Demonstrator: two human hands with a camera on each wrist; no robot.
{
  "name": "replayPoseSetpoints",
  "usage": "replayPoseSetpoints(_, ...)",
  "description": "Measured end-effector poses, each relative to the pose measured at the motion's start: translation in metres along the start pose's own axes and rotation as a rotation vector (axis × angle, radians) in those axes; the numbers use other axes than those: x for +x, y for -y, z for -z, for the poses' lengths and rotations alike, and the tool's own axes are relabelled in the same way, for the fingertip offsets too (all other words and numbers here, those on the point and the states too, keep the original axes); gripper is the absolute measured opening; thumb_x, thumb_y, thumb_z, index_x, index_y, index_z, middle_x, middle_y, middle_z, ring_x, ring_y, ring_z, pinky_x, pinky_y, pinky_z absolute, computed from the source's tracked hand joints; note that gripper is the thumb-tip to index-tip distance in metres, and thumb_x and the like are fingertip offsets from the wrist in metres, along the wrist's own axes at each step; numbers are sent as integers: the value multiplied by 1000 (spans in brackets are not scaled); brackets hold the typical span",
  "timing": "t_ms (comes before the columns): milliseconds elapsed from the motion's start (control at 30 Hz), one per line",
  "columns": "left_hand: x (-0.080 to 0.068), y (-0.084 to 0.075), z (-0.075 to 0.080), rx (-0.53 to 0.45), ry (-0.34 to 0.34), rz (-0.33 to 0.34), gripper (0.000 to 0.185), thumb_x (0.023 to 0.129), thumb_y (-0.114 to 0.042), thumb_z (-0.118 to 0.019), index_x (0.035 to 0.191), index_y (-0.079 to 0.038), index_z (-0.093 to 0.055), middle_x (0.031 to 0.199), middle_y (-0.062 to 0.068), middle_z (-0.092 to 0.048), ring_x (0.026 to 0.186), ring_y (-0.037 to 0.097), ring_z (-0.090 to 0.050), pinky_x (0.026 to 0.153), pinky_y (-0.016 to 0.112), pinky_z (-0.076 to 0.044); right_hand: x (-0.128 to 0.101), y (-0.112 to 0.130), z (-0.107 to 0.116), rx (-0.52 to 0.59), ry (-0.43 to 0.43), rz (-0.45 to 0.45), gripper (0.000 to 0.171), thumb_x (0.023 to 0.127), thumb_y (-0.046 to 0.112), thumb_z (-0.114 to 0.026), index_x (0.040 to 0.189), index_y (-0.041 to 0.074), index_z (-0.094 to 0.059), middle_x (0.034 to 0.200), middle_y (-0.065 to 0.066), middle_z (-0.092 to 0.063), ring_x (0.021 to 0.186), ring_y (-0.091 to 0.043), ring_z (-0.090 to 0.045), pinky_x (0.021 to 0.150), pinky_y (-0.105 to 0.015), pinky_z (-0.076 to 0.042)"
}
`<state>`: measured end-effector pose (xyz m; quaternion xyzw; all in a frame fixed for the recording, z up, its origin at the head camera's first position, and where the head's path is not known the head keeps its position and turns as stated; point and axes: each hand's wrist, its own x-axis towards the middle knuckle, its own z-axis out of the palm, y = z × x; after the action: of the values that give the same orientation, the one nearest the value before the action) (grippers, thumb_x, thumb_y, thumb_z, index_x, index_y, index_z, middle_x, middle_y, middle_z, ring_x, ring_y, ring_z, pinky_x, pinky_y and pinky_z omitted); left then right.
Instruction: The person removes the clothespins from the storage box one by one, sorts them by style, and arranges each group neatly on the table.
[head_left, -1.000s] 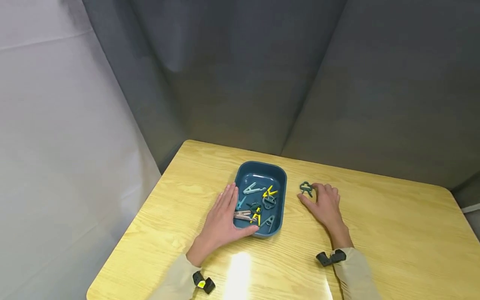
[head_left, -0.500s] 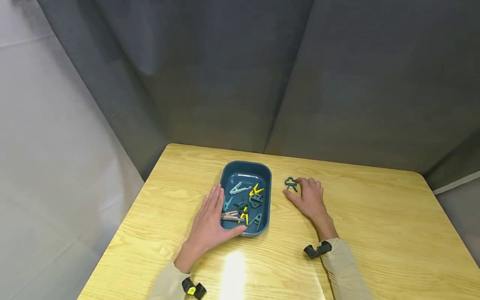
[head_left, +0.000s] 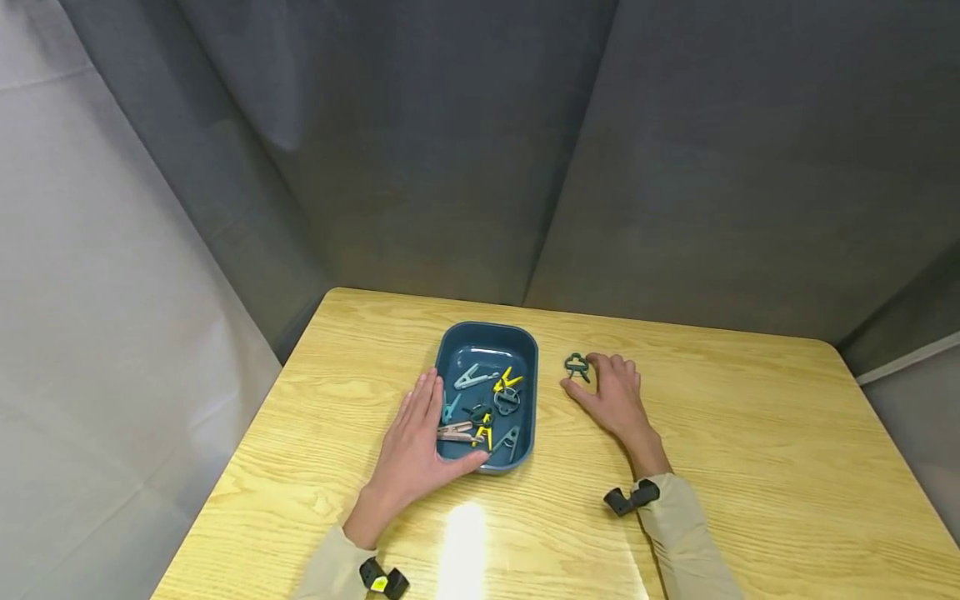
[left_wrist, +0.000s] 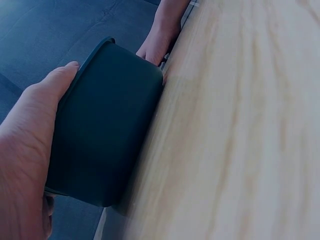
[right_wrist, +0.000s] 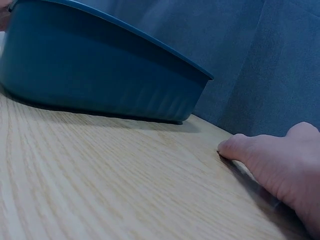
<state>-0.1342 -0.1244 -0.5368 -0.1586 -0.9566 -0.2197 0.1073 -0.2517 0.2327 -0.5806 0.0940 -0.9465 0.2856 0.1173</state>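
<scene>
A dark blue plastic bin (head_left: 531, 392) stands on the wooden table and holds several small clips. My left hand (head_left: 408, 446) lies along the bin's left side with straight fingers, its thumb spread over the near rim. Right of the bin lies a dark green spring clip (head_left: 577, 363) with a cloud-shaped outline. My right hand (head_left: 615, 400) rests beside this clip, thumb and index finger spread apart at its legs. In the right wrist view the thumb (right_wrist: 240, 147) reaches out low over the table; the clip is hidden there.
In the bin are a yellow clip (head_left: 507, 380), a pale blue clip (head_left: 474, 377), a pinkish clip (head_left: 459, 432), a grey-green clip (head_left: 507, 444) and others. A dark grey curtain (head_left: 420, 167) hangs behind the table (head_left: 750, 433), a white one (head_left: 112, 333) at the left.
The head view has turned a little to the right, so everything sits further left in it. Both hands, the bin and the green clip keep their places relative to each other.
</scene>
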Motion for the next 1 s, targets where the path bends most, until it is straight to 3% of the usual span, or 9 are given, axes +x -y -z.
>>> replayPoseSetpoints(200,0,0,0,-2,-3,3,132,78,-92,-56,167,-3,-16,177,3,0,162,26,-9,130,47,-18,1,2,1,64,7,4,78,89,46,-79,146,1,-50,120,-24,-54,104,-40,-40,92,-55,-31)
replayPoseSetpoints(400,0,0,-1,-10,1,12,133,77,-93,-56,167,-3,-18,176,8,-9,162,23,-7,130,46,-17,3,18,2,177,-19,98,58,88,19,-72,139,-4,-56,93,-16,-48,94,-31,-37,84,-44,-28)
replayPoseSetpoints(533,0,0,0,-7,8,18,133,77,-93,-55,167,-5,-14,176,9,-9,162,23,-6,131,45,-16,4,38,6,233,-20,177,48,82,7,-66,129,-2,-62,88,-16,-48,90,-25,-39,80,-39,-28)
replayPoseSetpoints(733,-1,0,1,-8,25,31,132,78,-94,-54,168,-10,-6,177,2,1,162,23,-5,131,44,-14,3,70,9,239,1,259,40,84,12,-68,123,2,-67,83,-13,-52,88,-23,-46,81,-39,-35)
replayPoseSetpoints(1000,-2,0,3,-10,26,42,133,77,-95,-52,167,-5,-14,177,7,-6,162,19,-2,131,43,-13,-4,109,14,213,39,361,30,90,16,-68,117,5,-71,81,-7,-55,84,-19,-46,80,-41,-36)
